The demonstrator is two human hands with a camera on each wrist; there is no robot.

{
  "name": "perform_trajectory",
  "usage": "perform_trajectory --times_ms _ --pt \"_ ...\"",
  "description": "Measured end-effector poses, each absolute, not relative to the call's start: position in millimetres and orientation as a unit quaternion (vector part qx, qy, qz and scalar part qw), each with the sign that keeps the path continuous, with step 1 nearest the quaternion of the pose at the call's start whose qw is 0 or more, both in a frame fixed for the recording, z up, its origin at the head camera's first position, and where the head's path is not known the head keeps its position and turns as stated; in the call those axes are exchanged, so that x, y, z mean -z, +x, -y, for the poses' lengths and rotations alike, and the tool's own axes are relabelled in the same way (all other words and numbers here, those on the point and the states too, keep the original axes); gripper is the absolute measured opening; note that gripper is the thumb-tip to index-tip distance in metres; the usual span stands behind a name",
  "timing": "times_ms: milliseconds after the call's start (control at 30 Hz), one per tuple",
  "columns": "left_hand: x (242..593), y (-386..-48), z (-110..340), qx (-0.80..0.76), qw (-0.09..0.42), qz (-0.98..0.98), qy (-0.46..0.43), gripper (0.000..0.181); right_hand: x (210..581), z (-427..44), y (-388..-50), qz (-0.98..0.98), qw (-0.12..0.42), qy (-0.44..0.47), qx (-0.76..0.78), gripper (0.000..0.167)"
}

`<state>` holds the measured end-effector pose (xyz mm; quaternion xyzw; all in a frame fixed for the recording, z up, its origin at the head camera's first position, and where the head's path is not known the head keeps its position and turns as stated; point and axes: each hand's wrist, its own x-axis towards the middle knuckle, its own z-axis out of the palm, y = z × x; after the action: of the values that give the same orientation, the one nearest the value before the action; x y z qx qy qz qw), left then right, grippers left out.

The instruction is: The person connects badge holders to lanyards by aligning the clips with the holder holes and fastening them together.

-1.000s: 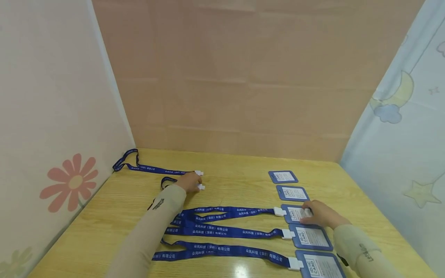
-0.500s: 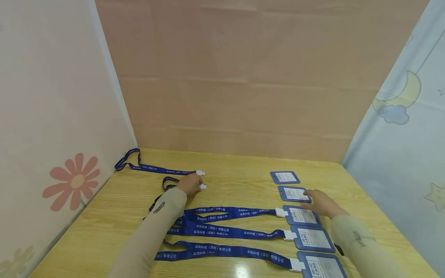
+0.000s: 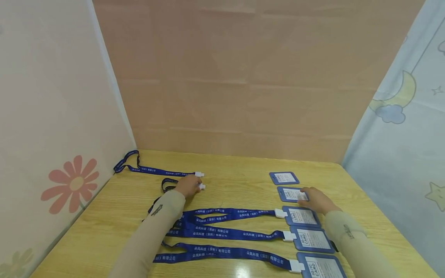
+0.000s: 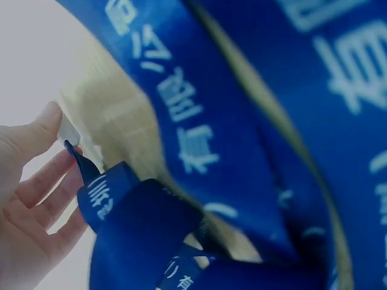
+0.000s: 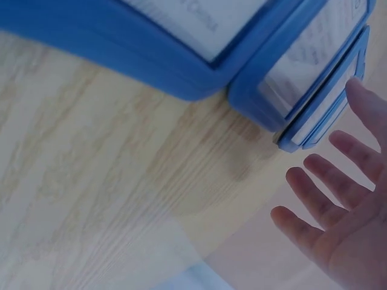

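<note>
In the head view my left hand [image 3: 188,186] pinches the white clip [image 3: 201,186] of a dark blue lanyard [image 3: 168,181]. The left wrist view shows the thumb and a finger on that clip [image 4: 68,130], with the blue strap hanging from it. My right hand [image 3: 317,200] is at the right end of a blue ID card holder [image 3: 289,194]. Seen from the right wrist, the fingers of the right hand [image 5: 344,211] are spread, and its thumb is at a card holder's edge; whether it touches cannot be told.
Three lanyards [image 3: 222,253] stretch across the table [image 3: 240,181], their clips joined to card holders [image 3: 321,266] at the right. Another lanyard [image 3: 149,170] lies at the back left. One loose card holder [image 3: 284,178] sits at the back right. Fabric walls [image 3: 240,77] surround the table.
My right hand has moved away from the third card holder to the one behind it. The left hand stays at the lanyard's clip.
</note>
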<state>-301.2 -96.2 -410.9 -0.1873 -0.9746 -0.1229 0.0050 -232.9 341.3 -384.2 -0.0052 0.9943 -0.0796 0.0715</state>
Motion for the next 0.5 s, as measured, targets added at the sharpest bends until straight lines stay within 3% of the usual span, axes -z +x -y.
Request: perform_trajectory --times_ms 267,500 --pt "404 -301 94 0.116 0.025 0.972 -0.204 0.026 386 -339 -241 -0.992 0.098 0.003 0.081 0.061" --pt "399 -304 87 0.130 0.001 0.972 -0.194 0.028 390 -343 -247 -0.991 0.102 -0.007 0.087 0.065"
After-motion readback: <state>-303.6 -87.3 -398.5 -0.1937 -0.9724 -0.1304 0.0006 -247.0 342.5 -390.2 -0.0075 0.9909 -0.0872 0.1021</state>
